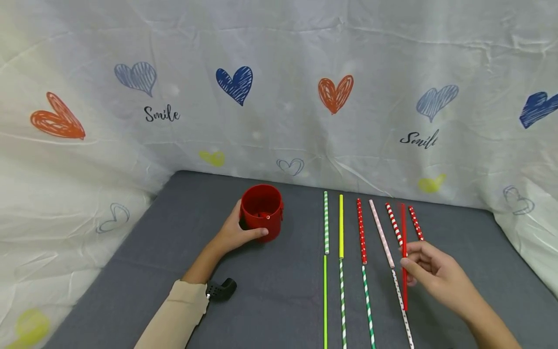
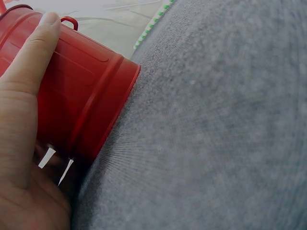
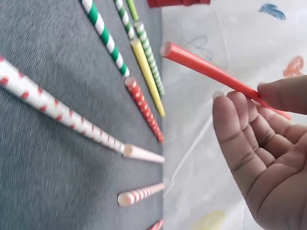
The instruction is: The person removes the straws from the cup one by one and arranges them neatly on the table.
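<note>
My left hand [image 1: 237, 232] grips a red metal cup [image 1: 262, 212] standing upright on the grey table mat [image 1: 270, 291]; the thumb lies along the cup's wall [image 2: 81, 91] in the left wrist view. My right hand [image 1: 429, 269] pinches a plain red straw [image 1: 404, 252] between thumb and fingers, lifted a little off the mat. In the right wrist view the red straw [image 3: 211, 72] sticks out past the fingertips [image 3: 225, 108]. Several paper straws lie in rows on the mat: green striped [image 1: 325, 220], yellow [image 1: 341, 225], red dotted [image 1: 361, 230] and pink [image 1: 381, 232].
A white sheet with hearts and the word Smile [image 1: 279, 97] hangs behind and around the mat. A small black object [image 1: 221, 289] sits by my left wrist. More straws [image 1: 368, 310] lie near the front edge, and red-and-white ones [image 1: 415, 222] at the right.
</note>
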Action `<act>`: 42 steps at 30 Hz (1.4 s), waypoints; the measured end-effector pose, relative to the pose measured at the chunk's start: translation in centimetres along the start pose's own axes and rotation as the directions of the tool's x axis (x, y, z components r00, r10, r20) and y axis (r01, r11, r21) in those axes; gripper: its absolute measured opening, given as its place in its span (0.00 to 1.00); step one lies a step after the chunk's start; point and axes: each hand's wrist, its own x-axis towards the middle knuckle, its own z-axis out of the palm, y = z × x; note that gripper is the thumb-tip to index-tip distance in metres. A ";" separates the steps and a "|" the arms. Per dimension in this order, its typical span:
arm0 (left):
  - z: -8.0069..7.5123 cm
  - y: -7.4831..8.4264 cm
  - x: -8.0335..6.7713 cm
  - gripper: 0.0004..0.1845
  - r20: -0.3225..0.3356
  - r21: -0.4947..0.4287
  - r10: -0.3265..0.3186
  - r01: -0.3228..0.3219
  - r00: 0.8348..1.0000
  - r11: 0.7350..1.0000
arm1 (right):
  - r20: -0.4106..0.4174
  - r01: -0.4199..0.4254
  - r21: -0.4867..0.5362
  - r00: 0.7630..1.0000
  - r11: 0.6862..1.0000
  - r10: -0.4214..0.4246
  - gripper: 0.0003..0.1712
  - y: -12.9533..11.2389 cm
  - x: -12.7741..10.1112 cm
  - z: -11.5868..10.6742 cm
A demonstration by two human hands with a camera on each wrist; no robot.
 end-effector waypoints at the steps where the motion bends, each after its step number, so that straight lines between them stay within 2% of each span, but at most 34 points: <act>1: 0.0 0.0 0.0 0.48 0.002 0.001 0.000 0.000 1.000 1.000 | 0.002 0.002 -0.001 1.000 1.000 -0.002 0.11 0.2 -0.1 -0.1; 7: 0.0 0.1 0.2 0.48 0.009 -0.005 -0.002 0.002 1.000 1.000 | 0.008 -0.013 -0.047 1.000 0.999 0.013 0.12 1.3 -0.9 -0.8; 11: 0.0 0.1 0.1 0.48 0.005 -0.001 -0.010 0.010 1.000 1.000 | 0.043 -0.078 -0.091 0.996 0.993 0.082 0.13 1.9 -1.6 -1.0; 17: 0.0 0.1 0.0 0.49 0.004 0.003 -0.010 0.010 1.000 1.000 | 0.172 -0.195 -0.079 0.963 0.978 0.206 0.14 2.6 -2.2 -1.6; 20: 0.1 0.2 0.0 0.49 0.005 -0.002 -0.005 0.005 1.000 1.000 | 0.218 -0.213 -0.068 0.950 0.975 0.223 0.14 3.0 -2.6 -1.7; 24: 0.0 0.1 0.0 0.49 0.004 -0.008 0.013 -0.013 1.000 1.000 | 0.229 -0.201 -0.076 0.950 0.977 0.213 0.12 3.6 -3.0 -1.7; 25: 0.0 0.5 0.0 0.49 0.005 -0.011 0.018 -0.017 1.000 1.000 | 0.228 -0.200 -0.086 0.950 0.976 0.215 0.12 3.7 -3.1 -1.7; 31: 0.1 0.2 0.0 0.49 0.013 -0.011 0.013 -0.012 1.000 1.000 | 0.271 -0.264 -0.132 0.918 0.955 0.291 0.12 3.9 -3.8 -2.1; 32: 0.1 -0.2 0.1 0.49 0.012 -0.007 0.012 -0.012 1.000 1.000 | 0.284 -0.278 -0.136 0.909 0.951 0.306 0.12 4.0 -3.9 -2.1; 36: 0.1 -0.2 0.1 0.49 0.009 -0.013 0.014 -0.014 1.000 1.000 | 0.310 -0.282 -0.150 0.897 0.948 0.316 0.12 4.2 -4.6 -2.2; 42: 0.0 0.0 0.1 0.49 0.003 -0.013 0.010 -0.010 1.000 1.000 | 0.293 -0.179 -0.187 0.928 0.966 0.229 0.10 4.8 -6.1 -2.1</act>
